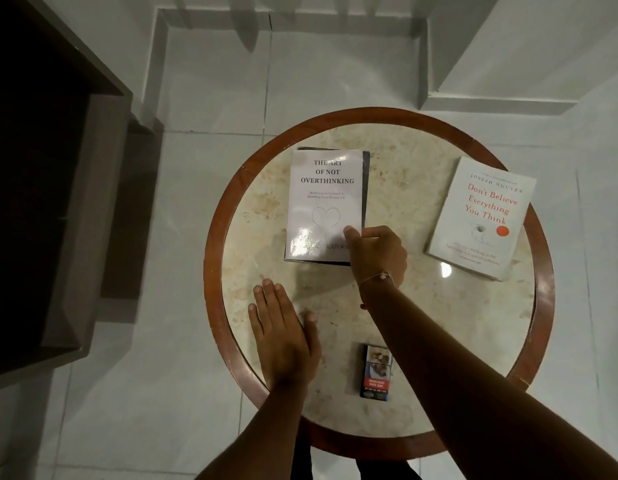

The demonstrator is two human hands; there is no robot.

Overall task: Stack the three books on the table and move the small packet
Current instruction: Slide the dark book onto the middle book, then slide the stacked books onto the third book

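My right hand point(377, 252) pinches near corner of pale book point(326, 202), lying on dark book point(366, 174) at table point(474, 341) centre. Left hand point(283, 336) flat, spread, at 7 o'clock. Third book point(482, 218) apart at 3 o'clock: stack next, I judge. Small packet point(377, 372) at 6 o'clock.

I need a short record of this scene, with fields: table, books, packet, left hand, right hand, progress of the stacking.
table: round table, marble-like top, brown rim
stacked books: white book lies on a dark book
third book: red-titled book, alone at the right side
packet: small packet near the front edge, untouched
left hand: left hand flat and open on the tabletop
right hand: right hand at the white book's near right corner, thumb on the cover
progress: two stacked, one left
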